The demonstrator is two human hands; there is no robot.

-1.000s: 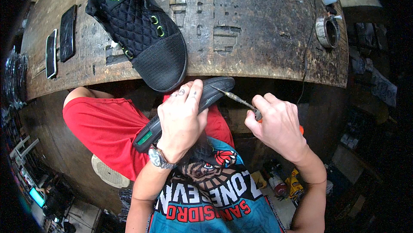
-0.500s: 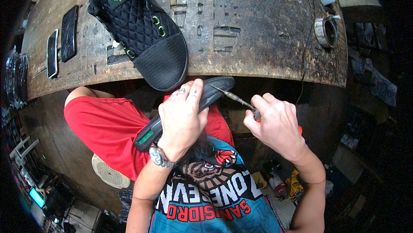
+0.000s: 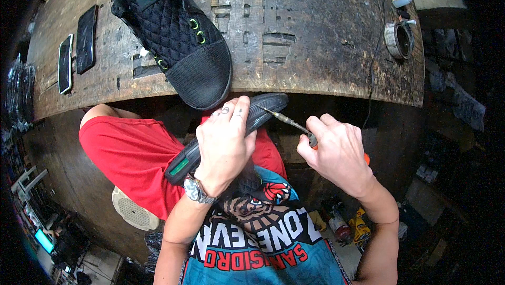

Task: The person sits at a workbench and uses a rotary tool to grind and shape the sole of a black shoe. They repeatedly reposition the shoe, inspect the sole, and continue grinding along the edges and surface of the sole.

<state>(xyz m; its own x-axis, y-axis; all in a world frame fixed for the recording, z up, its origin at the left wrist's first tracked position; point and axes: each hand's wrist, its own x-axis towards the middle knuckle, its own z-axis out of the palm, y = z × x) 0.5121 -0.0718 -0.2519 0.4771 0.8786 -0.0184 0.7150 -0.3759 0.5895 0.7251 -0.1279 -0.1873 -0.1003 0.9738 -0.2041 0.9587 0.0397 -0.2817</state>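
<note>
On the bench (image 3: pixel 326 22) one shoe (image 3: pixel 184 43) stands left of the middle, its toe reaching past the front edge. To its left lies a phone (image 3: pixel 87 38), and further left another phone (image 3: pixel 65 64). Near the right end is a round object (image 3: pixel 398 41), with a bottle (image 3: pixel 402 1) behind it. Before the bench, the other shoe (image 3: pixel 271 105) lies under the left grip (image 3: pixel 224 140); the awl (image 3: pixel 282 118), in the right grip (image 3: pixel 336 151), is at its right.
</note>
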